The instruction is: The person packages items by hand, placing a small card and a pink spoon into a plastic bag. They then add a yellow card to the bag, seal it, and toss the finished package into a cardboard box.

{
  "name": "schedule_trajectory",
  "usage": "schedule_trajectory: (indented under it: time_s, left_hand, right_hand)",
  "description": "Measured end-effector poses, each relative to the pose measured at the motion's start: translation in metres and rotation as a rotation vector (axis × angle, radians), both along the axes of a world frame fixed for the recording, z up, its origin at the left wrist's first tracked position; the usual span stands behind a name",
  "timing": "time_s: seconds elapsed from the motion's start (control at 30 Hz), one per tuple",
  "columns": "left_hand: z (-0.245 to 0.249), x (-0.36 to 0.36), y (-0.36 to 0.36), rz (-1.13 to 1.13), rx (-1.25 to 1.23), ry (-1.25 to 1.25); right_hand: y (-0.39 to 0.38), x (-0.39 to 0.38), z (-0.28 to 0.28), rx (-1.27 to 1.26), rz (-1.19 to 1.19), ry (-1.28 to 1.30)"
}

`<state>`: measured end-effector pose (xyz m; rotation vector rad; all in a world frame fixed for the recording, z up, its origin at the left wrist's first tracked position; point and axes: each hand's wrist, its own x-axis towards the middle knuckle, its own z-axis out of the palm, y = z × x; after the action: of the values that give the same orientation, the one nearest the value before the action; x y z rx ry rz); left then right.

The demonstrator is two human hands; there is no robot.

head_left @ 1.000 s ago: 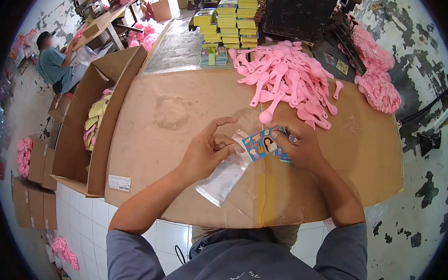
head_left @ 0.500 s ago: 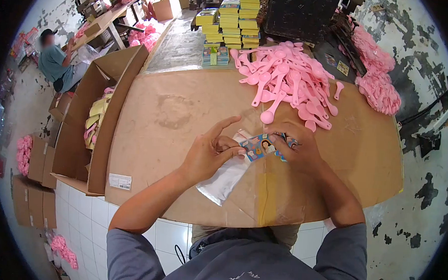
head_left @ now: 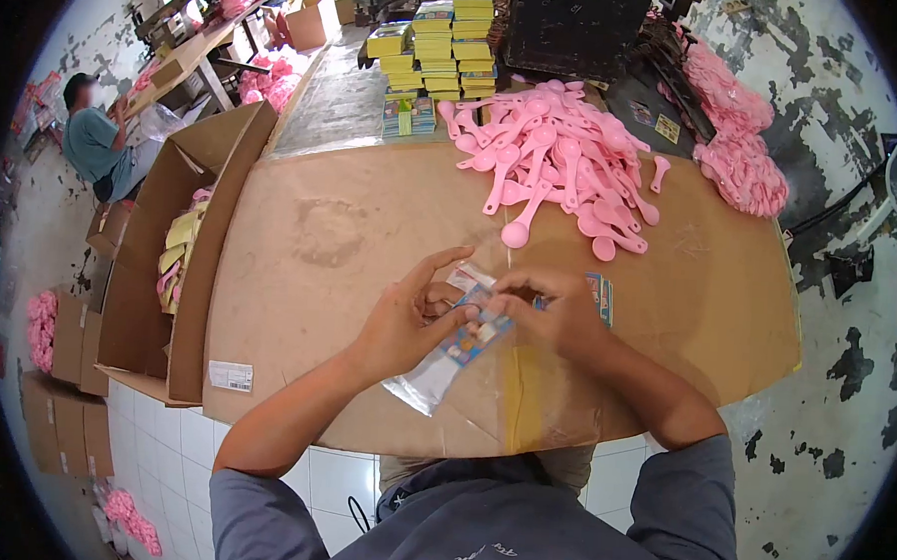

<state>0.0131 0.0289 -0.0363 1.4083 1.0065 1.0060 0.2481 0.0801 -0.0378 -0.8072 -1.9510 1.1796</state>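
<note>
My left hand pinches a blue picture card, which is blurred and tilted above a silvery-white plastic packet. My right hand is closed at the card's upper right edge, with its fingertips near the packet's top. A small stack of printed cards lies on the cardboard tabletop, partly hidden behind my right hand. Beyond my hands is a heap of pink measuring spoons.
An open cardboard box with yellow and pink pieces stands at the left. Yellow-edged card stacks are at the back. Pink bundles hang at the right. A seated person is at far left.
The card has swung from nearly level to a steep slant over the packet. My right hand has moved left with it, uncovering more of the card stack. The view has shifted slightly.
</note>
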Motion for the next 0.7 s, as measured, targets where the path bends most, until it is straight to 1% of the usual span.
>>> schedule_trajectory:
  time_s: [0.03, 0.1, 0.17, 0.23, 0.3, 0.4, 0.43, 0.5, 0.6, 0.7]
  left_hand:
    - [0.001, 0.0, 0.0, 0.009, -0.029, -0.024]
    - [-0.004, -0.001, 0.002, 0.039, 0.012, -0.015]
    - [-0.003, -0.003, 0.003, 0.071, 0.013, -0.008]
    - [0.003, -0.006, 0.005, 0.11, -0.023, -0.011]
    - [0.0, -0.008, 0.009, 0.126, -0.029, -0.052]
    - [0.002, -0.011, 0.011, 0.116, -0.044, -0.081]
    - [0.003, -0.011, 0.011, 0.106, -0.053, -0.084]
    - [0.001, -0.008, 0.01, 0.11, -0.063, -0.118]
    - [0.005, -0.007, 0.007, 0.094, -0.053, -0.142]
    - [0.003, -0.007, 0.006, 0.07, -0.044, -0.143]
  right_hand:
    - [0.002, 0.0, 0.001, 0.099, 0.053, -0.008]
    - [0.011, 0.001, 0.005, 0.294, 0.157, -0.023]
    - [0.037, 0.031, 0.001, 0.228, -0.062, -0.226]
    - [0.065, 0.057, 0.019, 0.213, -0.47, -0.312]
    - [0.087, 0.099, 0.016, 0.469, -0.596, -0.616]
    - [0.093, 0.12, 0.001, 0.368, -0.58, -0.678]
    - [0.096, 0.124, -0.002, 0.425, -0.566, -0.696]
    - [0.092, 0.115, 0.011, 0.538, -0.537, -0.726]
    - [0.063, 0.078, 0.051, 0.38, -0.356, -0.481]
    - [0.038, 0.052, 0.051, 0.262, -0.011, -0.346]
